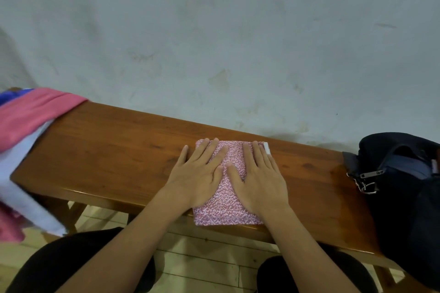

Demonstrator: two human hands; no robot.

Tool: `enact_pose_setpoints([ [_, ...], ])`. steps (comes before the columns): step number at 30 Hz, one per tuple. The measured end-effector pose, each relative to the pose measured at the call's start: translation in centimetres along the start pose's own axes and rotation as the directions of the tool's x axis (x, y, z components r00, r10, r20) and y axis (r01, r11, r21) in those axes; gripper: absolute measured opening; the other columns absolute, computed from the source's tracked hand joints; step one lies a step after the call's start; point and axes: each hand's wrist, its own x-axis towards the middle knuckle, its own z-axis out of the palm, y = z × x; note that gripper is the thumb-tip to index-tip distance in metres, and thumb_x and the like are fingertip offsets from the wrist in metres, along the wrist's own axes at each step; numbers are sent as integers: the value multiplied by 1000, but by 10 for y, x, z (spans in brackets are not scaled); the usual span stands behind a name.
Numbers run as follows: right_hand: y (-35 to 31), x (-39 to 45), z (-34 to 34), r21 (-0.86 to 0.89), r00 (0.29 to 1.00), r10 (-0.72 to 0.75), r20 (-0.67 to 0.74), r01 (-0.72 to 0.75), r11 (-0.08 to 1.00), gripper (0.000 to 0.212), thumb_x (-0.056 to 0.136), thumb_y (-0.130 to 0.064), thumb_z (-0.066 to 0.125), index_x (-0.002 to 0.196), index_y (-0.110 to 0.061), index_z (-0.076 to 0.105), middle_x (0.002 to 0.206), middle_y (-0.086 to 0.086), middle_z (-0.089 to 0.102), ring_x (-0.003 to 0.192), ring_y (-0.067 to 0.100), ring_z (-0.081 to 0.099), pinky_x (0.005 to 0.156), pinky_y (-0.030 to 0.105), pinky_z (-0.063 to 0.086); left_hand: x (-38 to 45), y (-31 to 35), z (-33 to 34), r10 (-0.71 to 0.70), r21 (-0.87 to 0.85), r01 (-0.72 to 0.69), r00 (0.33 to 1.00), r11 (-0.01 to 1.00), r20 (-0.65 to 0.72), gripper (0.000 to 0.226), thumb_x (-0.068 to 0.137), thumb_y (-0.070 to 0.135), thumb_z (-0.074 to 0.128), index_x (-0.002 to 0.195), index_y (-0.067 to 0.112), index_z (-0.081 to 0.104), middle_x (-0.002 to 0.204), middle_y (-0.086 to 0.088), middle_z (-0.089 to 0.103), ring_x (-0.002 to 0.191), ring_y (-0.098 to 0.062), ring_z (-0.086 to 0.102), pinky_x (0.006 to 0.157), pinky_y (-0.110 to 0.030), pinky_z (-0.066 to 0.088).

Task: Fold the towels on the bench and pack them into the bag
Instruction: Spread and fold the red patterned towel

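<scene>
The left hand [199, 177] lies flat on the left part of a folded pink speckled towel [228, 200]. Its fingers are straight and spread a little, and they hold nothing. The little finger side of this hand hangs over the towel's left edge and sits on the wood. The right hand [259, 179] lies flat on the right part of the same towel, fingers straight and close together, also holding nothing. The two thumbs nearly meet in the middle of the towel.

The towel is folded into a small thick block. It sits near the middle of the wooden bench [114, 145]. Its far edge is close to the bench's back edge, and its near edge sticks out a bit past the front edge. A small white tag [267, 148] pokes out at the towel's far right corner.

At the left end of the bench lies a loose heap of more towels. A pink towel [33, 112] is on top, and a pale lilac towel [16, 173] hangs down over the left end. A bit of blue cloth [9, 96] peeks out at the far left, but it is blurry, so it may be another towel.

At the right end of the bench sits a dark bag [404, 202]. Its top looks open, and a zip pull [371, 174] hangs on its left side. The bag is well apart from the folded towel.

Behind the bench is a pale wall [214, 31]. Under the bench is a light tiled floor [202, 266].
</scene>
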Motion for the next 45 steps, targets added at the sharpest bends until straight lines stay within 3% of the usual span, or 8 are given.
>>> enact_pose_setpoints([
  [9,2,3,1,42,999,44,9,-44,998,86,88,-72,-7,156,-20,-15,163,-1,-21,149,15,-22,124,38,-7,-3,14,-6,-90,60,87,995,994,48,58,104,46,9,155,29,-13,162,-6,-22,148,-23,-22,121,-54,-4],
  [16,3,3,-1,140,995,93,-24,-89,986,71,101,-59,10,158,-20,-8,165,-1,-15,151,15,-16,125,43,1,-7,31,-2,-87,69,83,995,994,55,59,103,48,3,154,27,-18,160,-8,-26,146,-22,-28,122,-52,-6],
  [24,11,-5,-17,434,950,309,-47,-259,863,90,91,-65,50,158,-20,12,165,4,16,151,25,14,115,43,33,4,31,-6,-73,-111,76,997,991,33,58,106,44,18,157,27,-5,163,-8,-17,148,-22,-22,124,-45,6],
  [28,21,-5,-20,481,922,387,-8,-336,810,100,76,-74,64,152,-18,29,148,3,47,136,25,45,103,44,47,2,37,-19,-231,-428,159,966,890,-121,79,96,33,58,156,32,7,165,1,3,151,-21,-1,119,-43,22],
  [31,23,-5,-23,594,902,429,40,-367,716,75,69,-69,75,122,-21,53,108,-7,63,94,14,64,79,37,58,0,34,-25,-343,-502,256,935,826,-87,88,88,35,69,156,31,13,158,-2,21,144,-26,22,110,-43,35],
  [34,24,-3,-23,647,891,444,99,-396,651,59,65,-66,80,97,-22,60,88,-8,66,75,12,66,69,41,60,-1,27,-27,-388,-587,313,922,747,-2,92,82,38,76,153,35,18,151,-5,34,137,-27,37,106,-44,39],
  [39,26,-4,-25,680,898,420,134,-391,620,44,72,-61,78,85,-21,65,80,-7,69,69,12,68,66,37,60,5,14,-30,-370,-678,343,922,650,112,94,77,39,81,148,41,21,146,-1,44,132,-27,43,107,-47,39],
  [45,27,-4,-24,746,926,376,-24,-234,624,39,84,-57,69,103,-23,62,87,-13,65,74,2,61,57,22,47,8,13,-27,-252,-723,160,968,672,-19,77,92,33,65,151,45,17,156,13,29,141,-20,35,111,-38,32],
])
